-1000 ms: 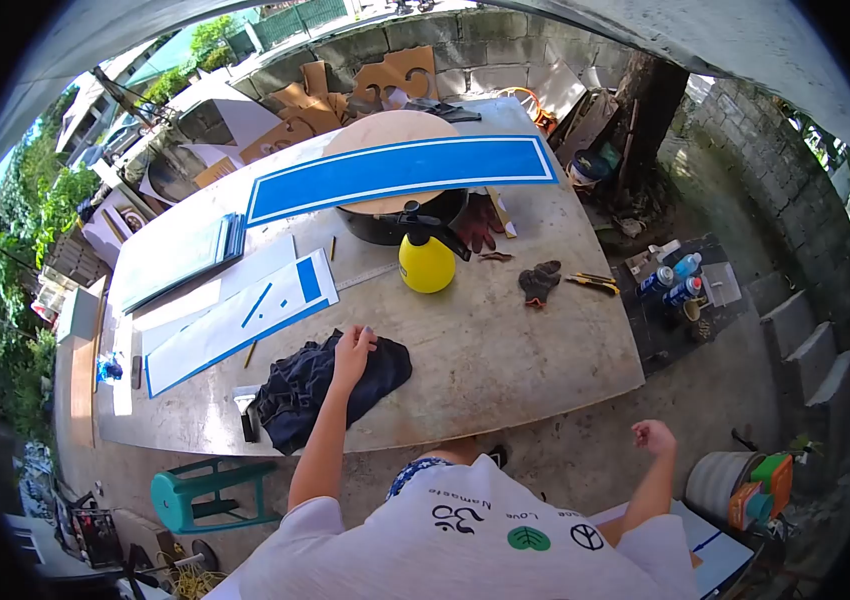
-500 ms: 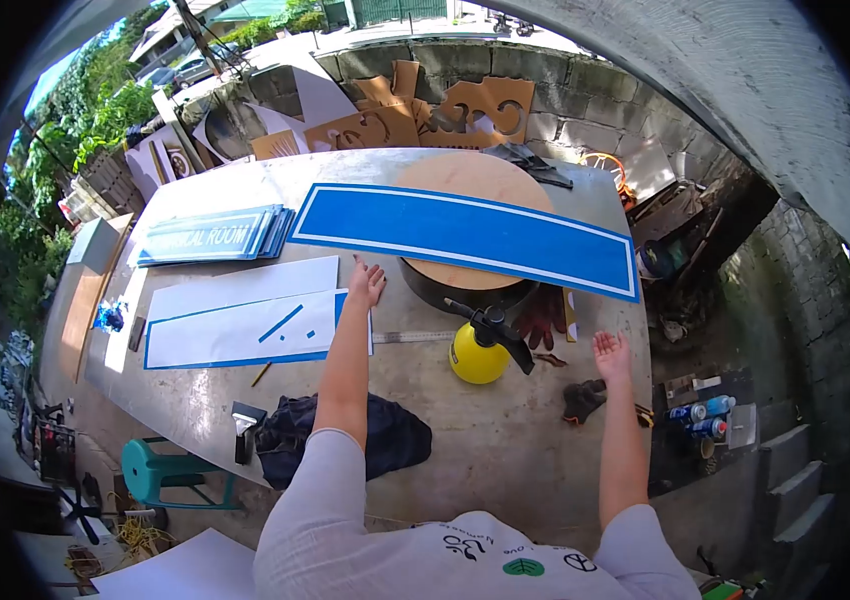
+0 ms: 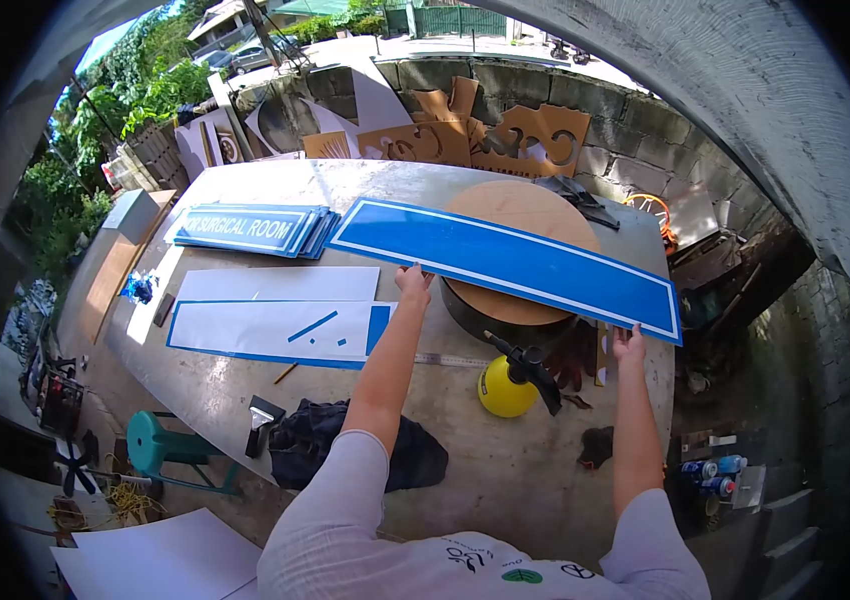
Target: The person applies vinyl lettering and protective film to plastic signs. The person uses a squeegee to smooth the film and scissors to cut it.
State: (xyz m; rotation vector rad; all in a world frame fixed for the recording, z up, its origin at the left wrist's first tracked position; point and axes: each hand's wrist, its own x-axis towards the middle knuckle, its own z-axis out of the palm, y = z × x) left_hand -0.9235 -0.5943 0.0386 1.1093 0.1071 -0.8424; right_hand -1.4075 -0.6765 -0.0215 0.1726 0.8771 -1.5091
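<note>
A long blue sign panel [image 3: 510, 262] with a white border line lies tilted across a round wooden disc [image 3: 585, 232] on a dark drum-like base. My left hand [image 3: 413, 284] grips its near edge left of the middle, with fingers closed at the rim. At the near right corner my right hand [image 3: 629, 344] pinches the same edge. The fingertips are partly hidden under the panel. A yellow spray bottle [image 3: 505, 390] with a black pump head stands between my forearms.
Stacked blue signs [image 3: 245, 230] lettered "SURGICAL ROOM" lie at the back left. Nearer are a white sheet with blue edging [image 3: 235, 328], dark cloth [image 3: 345, 450] and a scraper [image 3: 263, 420]. Spray cans [image 3: 715, 470] stand right of the table, a green stool [image 3: 150, 445] left.
Both hands have moved up to the blue panel and closed on its near edge; before, they were open and apart from it. The view has shifted slightly.
</note>
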